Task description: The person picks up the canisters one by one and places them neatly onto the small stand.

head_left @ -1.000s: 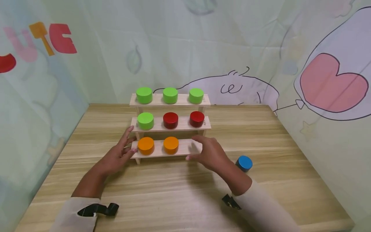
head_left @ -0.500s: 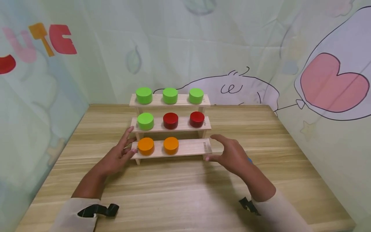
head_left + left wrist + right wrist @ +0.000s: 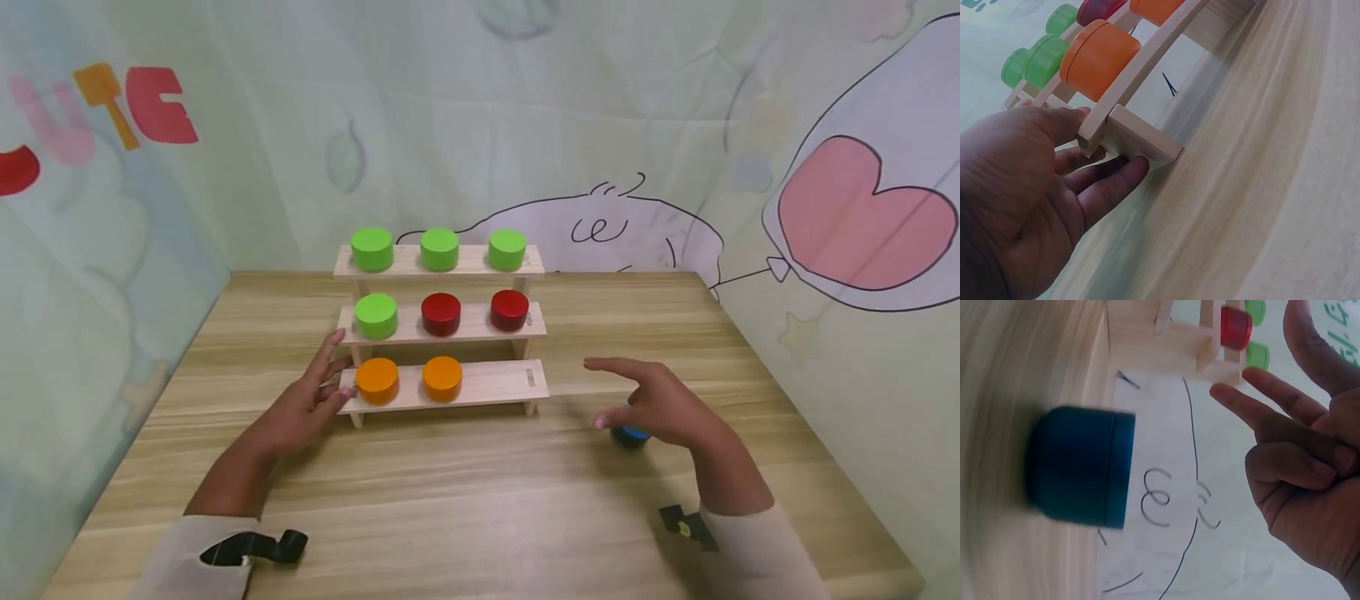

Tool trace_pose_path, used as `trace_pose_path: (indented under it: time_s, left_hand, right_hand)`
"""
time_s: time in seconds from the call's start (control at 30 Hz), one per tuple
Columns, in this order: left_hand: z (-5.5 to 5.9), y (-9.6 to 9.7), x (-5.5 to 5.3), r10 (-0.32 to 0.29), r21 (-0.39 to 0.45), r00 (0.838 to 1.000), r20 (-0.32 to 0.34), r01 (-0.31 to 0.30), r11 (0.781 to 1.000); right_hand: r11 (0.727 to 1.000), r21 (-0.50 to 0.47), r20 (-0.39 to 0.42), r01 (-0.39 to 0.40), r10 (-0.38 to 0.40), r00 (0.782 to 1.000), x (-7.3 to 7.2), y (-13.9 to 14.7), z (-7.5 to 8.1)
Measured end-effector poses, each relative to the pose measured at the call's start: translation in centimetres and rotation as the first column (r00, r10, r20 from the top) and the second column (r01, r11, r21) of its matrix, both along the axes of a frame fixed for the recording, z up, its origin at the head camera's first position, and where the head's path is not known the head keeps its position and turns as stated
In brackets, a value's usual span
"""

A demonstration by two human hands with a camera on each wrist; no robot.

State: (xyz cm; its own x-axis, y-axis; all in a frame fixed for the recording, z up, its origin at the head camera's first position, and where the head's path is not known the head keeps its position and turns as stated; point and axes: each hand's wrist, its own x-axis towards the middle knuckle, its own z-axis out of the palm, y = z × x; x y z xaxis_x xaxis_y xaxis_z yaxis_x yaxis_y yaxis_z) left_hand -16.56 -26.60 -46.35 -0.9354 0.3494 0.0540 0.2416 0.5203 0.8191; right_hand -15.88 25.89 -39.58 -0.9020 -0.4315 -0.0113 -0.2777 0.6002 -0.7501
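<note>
A three-tier wooden rack [image 3: 495,383] stands mid-table in the head view. My left hand [image 3: 303,408] holds its left end; in the left wrist view the thumb lies at the lowest plank's tip and the fingers reach to the side leg [image 3: 1141,134]. Orange round tins [image 3: 377,381] occupy the left and middle of the lowest tier. The middle tier carries a green tin [image 3: 377,316] and two red tins [image 3: 441,314]. My right hand [image 3: 660,404], holding nothing, hovers right of the rack, thumb and forefinger apart. Partly behind it, a blue lidded tin [image 3: 1079,465] stands on the table.
Green tins [image 3: 439,250] line the top tier. Printed cloth [image 3: 465,125] hangs behind the wood-grain table [image 3: 465,508] and along both sides. Black straps [image 3: 255,547] show at the sleeves.
My right hand has moved away from the lowest tier to the right, now close to the blue tin and partly covering it. My left hand and the tins on the rack stay put.
</note>
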Motion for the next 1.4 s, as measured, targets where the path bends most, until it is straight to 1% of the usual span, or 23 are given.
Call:
trace_pose_path:
  time_s: [0.07, 0.17, 0.4, 0.5, 0.57, 0.67, 0.73, 0.8, 0.9, 0.97, 1.0, 1.07, 1.13, 1.2, 1.33, 1.4]
  left_hand:
    - [-0.1, 0.0, 0.0, -0.002, 0.007, 1.000, -0.001, 0.002, 1.000]
    - [-0.1, 0.0, 0.1, 0.002, 0.003, 1.000, -0.001, -0.002, 1.000]
    - [0.1, 0.1, 0.0, 0.013, -0.014, 1.000, 0.004, -0.013, 1.000]
    - [0.1, 0.1, 0.0, 0.011, -0.008, 1.000, 0.010, -0.011, 1.000]
    - [0.1, 0.1, 0.0, 0.008, -0.005, 1.000, 0.012, -0.008, 1.000]
    - [0.1, 0.0, -0.1, 0.006, -0.003, 1.000, 0.014, -0.006, 1.000]
    - [0.1, 0.1, -0.1, 0.005, -0.002, 1.000, 0.013, -0.005, 1.000]
    - [0.1, 0.1, -0.1, 0.006, -0.001, 1.000, 0.013, -0.006, 1.000]
    - [0.1, 0.0, -0.1, 0.006, -0.003, 1.000, 0.010, -0.006, 1.000]
    - [0.0, 0.0, -0.1, 0.005, 0.000, 1.000, 0.009, -0.005, 1.000]
    - [0.0, 0.0, -0.1, 0.003, -0.001, 1.000, 0.008, -0.003, 1.000]
    - [-0.1, 0.0, -0.1, 0.001, 0.001, 1.000, 0.006, -0.001, 1.000]
    - [-0.1, 0.0, -0.1, 0.000, 0.001, 1.000, 0.004, 0.000, 1.000]
    - [-0.1, -0.1, -0.1, 0.004, -0.002, 1.000, 0.005, -0.004, 1.000]
    - [-0.1, 0.0, -0.2, 0.004, 0.003, 1.000, 0.015, -0.004, 1.000]
    - [-0.1, 0.0, -0.2, 0.002, 0.004, 1.000, 0.016, -0.002, 1.000]
  right_hand:
    - [1.000, -0.024, 0.023, -0.015, 0.016, 1.000, -0.1, 1.0, -0.3]
    - [0.997, -0.066, 0.035, -0.038, 0.040, 0.999, -0.2, 2.4, -0.6]
    - [0.986, -0.134, -0.004, -0.097, 0.097, 0.995, -0.5, 5.0, -1.4]
    - [0.978, -0.174, 0.005, -0.117, 0.119, 0.993, -0.7, 6.1, -1.9]
    - [0.965, -0.213, 0.012, -0.151, 0.157, 0.988, -0.9, 7.0, -2.2]
    - [0.941, -0.271, 0.036, -0.205, 0.222, 0.974, -1.3, 8.0, -2.8]
    - [0.921, -0.309, 0.065, -0.236, 0.268, 0.961, -1.6, 8.5, -3.1]
    - [0.901, -0.349, 0.105, -0.260, 0.313, 0.944, -1.8, 8.9, -3.4]
    - [0.880, -0.390, 0.188, -0.270, 0.363, 0.913, -2.0, 9.3, -3.9]
    - [0.882, -0.382, 0.221, -0.277, 0.378, 0.899, -2.1, 9.4, -4.3]
    - [0.887, -0.372, 0.236, -0.274, 0.375, 0.896, -2.2, 9.5, -4.5]
    - [0.895, -0.345, 0.240, -0.283, 0.375, 0.895, -2.3, 9.7, -4.9]
    - [0.901, -0.325, 0.235, -0.286, 0.370, 0.899, -2.5, 9.9, -5.3]
    - [0.903, -0.315, 0.234, -0.291, 0.372, 0.899, -2.7, 10.0, -5.7]
    - [0.897, -0.329, 0.256, -0.296, 0.386, 0.886, -3.0, 10.2, -6.6]
    - [0.899, -0.332, 0.278, -0.286, 0.383, 0.881, -3.1, 10.2, -7.0]
